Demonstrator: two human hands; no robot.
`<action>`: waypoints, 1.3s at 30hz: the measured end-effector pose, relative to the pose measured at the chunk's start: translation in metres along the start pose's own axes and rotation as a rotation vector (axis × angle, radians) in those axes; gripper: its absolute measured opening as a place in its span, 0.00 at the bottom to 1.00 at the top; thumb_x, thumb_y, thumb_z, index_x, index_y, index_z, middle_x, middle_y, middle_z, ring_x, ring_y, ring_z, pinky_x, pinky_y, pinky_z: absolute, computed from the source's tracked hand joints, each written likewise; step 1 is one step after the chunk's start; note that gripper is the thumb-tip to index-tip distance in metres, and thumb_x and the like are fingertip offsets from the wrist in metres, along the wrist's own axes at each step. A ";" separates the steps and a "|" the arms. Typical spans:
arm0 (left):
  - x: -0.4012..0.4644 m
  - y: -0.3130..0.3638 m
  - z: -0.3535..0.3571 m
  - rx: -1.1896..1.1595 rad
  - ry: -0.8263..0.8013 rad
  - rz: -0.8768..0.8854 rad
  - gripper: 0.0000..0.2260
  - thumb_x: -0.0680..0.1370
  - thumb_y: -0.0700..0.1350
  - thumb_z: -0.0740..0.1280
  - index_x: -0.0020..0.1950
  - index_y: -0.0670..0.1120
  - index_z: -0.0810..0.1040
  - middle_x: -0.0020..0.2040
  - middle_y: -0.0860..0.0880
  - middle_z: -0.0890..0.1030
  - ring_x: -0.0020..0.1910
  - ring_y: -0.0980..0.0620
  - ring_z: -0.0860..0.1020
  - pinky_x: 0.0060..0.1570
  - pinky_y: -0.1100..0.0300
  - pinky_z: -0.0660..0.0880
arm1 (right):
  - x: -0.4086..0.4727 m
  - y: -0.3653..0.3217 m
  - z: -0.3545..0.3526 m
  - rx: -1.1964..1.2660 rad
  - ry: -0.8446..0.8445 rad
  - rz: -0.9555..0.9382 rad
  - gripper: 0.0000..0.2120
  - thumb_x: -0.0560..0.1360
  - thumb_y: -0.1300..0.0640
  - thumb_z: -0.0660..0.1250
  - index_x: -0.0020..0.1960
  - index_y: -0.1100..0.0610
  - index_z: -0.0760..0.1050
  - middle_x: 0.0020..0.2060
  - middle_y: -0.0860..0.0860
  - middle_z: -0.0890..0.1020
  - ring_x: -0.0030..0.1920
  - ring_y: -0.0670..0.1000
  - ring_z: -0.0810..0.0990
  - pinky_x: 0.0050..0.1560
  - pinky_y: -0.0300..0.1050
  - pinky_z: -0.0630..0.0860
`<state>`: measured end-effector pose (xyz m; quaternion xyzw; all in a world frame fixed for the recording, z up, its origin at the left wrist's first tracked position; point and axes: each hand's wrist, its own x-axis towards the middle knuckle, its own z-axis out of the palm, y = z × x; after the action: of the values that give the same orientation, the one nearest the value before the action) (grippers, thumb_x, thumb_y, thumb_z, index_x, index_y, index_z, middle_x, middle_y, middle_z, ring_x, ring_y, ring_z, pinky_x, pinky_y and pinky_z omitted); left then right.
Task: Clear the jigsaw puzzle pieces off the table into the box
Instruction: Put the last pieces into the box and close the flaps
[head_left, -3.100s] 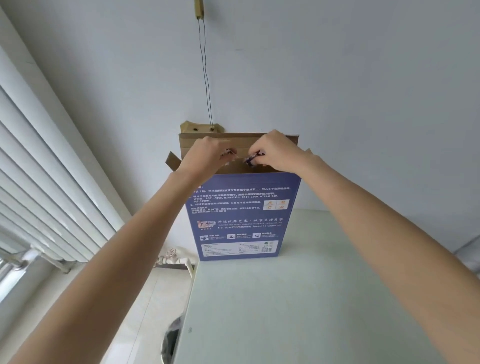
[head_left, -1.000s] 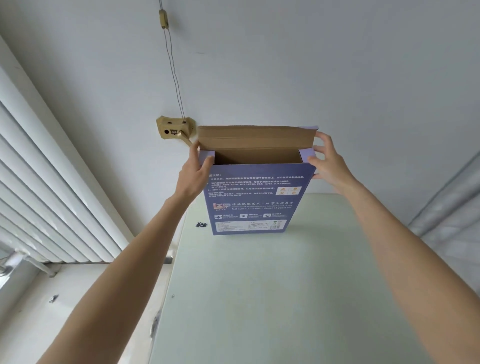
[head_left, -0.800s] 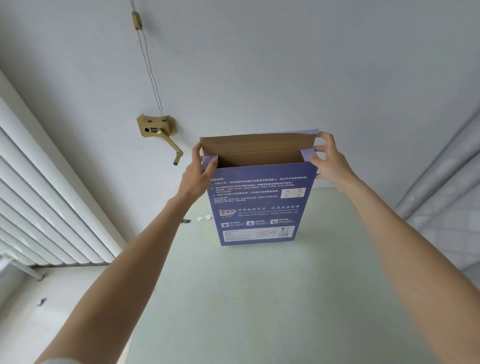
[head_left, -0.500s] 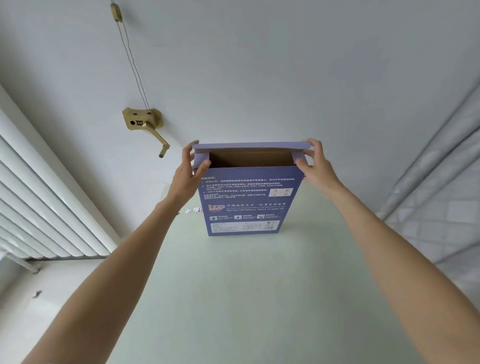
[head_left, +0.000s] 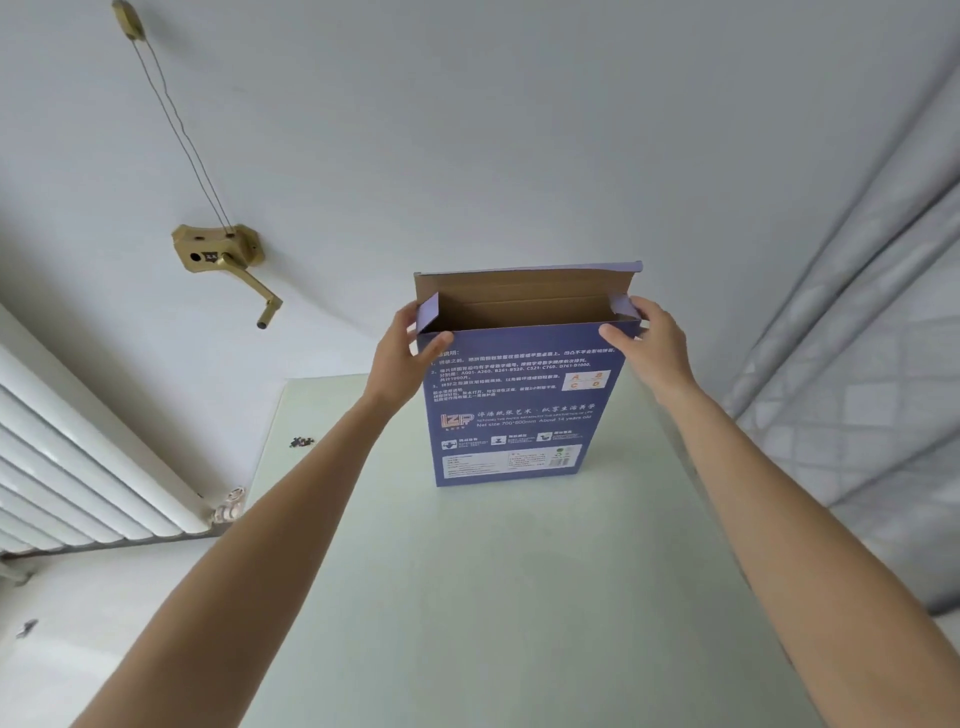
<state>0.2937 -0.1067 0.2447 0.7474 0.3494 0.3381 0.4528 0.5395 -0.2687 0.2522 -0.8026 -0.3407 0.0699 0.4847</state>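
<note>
Pale table (head_left: 493, 597): both hands, left (head_left: 402, 353) and right (head_left: 649, 345), grip the upright box (head_left: 519, 410) by its top; it could tip, spilling pieces (head_left: 301, 442)

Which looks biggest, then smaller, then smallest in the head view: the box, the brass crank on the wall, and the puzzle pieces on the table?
1. Box, largest by far.
2. Crank.
3. Puzzle pieces, a tiny cluster.
The crank sits farther back, so its true size is less sure.
</note>
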 end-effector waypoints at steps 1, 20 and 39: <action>0.002 0.000 0.003 0.028 0.016 -0.001 0.27 0.76 0.48 0.67 0.72 0.46 0.62 0.70 0.49 0.68 0.65 0.51 0.71 0.57 0.62 0.69 | 0.001 0.003 -0.002 -0.017 0.015 -0.008 0.25 0.73 0.52 0.70 0.66 0.58 0.70 0.61 0.57 0.74 0.58 0.55 0.76 0.56 0.45 0.74; -0.024 0.001 -0.015 0.103 0.181 -0.014 0.20 0.77 0.48 0.65 0.68 0.49 0.67 0.60 0.52 0.76 0.54 0.55 0.76 0.52 0.62 0.73 | -0.070 -0.027 0.019 -0.103 0.044 -0.460 0.08 0.77 0.60 0.64 0.55 0.58 0.77 0.49 0.51 0.81 0.47 0.47 0.78 0.46 0.37 0.74; 0.000 -0.307 -0.155 0.608 -0.090 -0.484 0.23 0.76 0.47 0.66 0.70 0.45 0.67 0.65 0.43 0.71 0.58 0.46 0.75 0.58 0.56 0.69 | -0.077 0.004 0.405 -0.371 -0.727 -0.131 0.23 0.74 0.61 0.62 0.69 0.54 0.67 0.60 0.57 0.71 0.60 0.57 0.71 0.58 0.46 0.69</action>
<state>0.0996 0.0682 0.0202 0.7574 0.5797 0.0697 0.2923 0.3039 -0.0210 0.0209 -0.7760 -0.5470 0.2551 0.1833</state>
